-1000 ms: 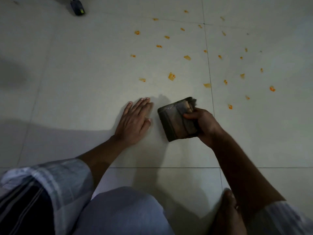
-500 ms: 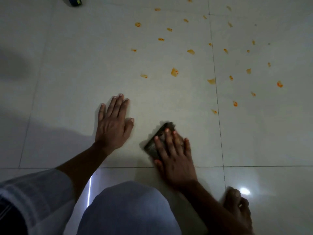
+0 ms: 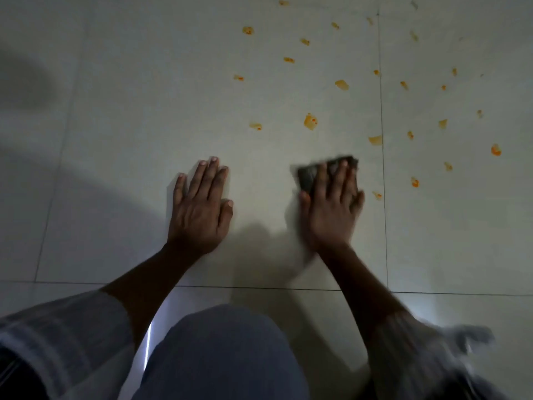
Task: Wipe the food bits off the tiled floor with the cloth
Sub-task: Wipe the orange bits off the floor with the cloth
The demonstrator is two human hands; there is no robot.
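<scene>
A dark folded cloth (image 3: 308, 176) lies flat on the pale tiled floor (image 3: 144, 111), pinned under the spread fingers of my right hand (image 3: 331, 209); the hand is blurred. Only the cloth's far and left edges show past the fingers. My left hand (image 3: 200, 209) rests palm down on the tile to the left, fingers together, holding nothing. Several orange food bits (image 3: 310, 121) are scattered beyond and to the right of the cloth. The nearest bit (image 3: 377, 194) lies just right of my right hand, by the grout line.
My knee in blue-grey fabric (image 3: 219, 356) fills the bottom centre. A grout line (image 3: 382, 168) runs away from me just right of the cloth, another (image 3: 259, 287) crosses below both hands. A shadow darkens the left of the floor.
My right hand brought the cloth down from the air onto the tile, then slid it forward and to the right, closer to the food bits. My left hand stayed flat on the floor.
</scene>
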